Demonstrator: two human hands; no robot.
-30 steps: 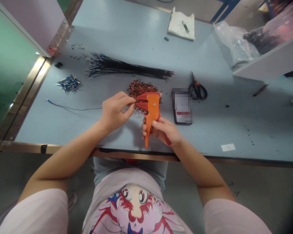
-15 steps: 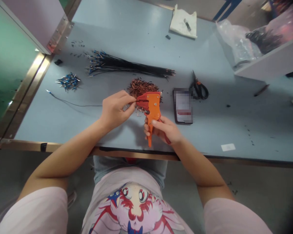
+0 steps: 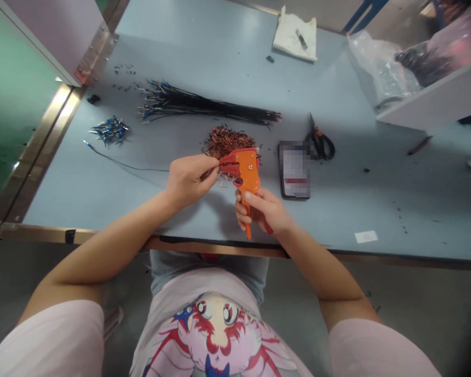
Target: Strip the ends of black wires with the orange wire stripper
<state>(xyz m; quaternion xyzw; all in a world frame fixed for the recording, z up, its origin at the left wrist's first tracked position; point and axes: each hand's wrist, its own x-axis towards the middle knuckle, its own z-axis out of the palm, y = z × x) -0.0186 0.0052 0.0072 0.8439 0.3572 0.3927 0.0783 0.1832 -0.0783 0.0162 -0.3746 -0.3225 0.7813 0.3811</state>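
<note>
My right hand (image 3: 264, 210) is closed around the handles of an orange wire stripper (image 3: 244, 172), held upright over the blue table (image 3: 220, 68). My left hand (image 3: 190, 178) pinches a thin black wire (image 3: 125, 165) and holds its end in the stripper's jaws. The wire trails left across the table to a blue-tipped end. Just behind the stripper lies a heap of copper-coloured stripped bits (image 3: 228, 141).
A bundle of black wires (image 3: 204, 106) lies further back, with a small pile of blue terminals (image 3: 109, 131) at the left. A phone (image 3: 294, 170) and black scissors (image 3: 318, 141) lie to the right. A white cloth (image 3: 294, 36) and a white tray (image 3: 427, 99) sit at the back.
My right hand has squeezed the stripper's handles closer together. The wire's far end has slid a little to the right, toward my left hand.
</note>
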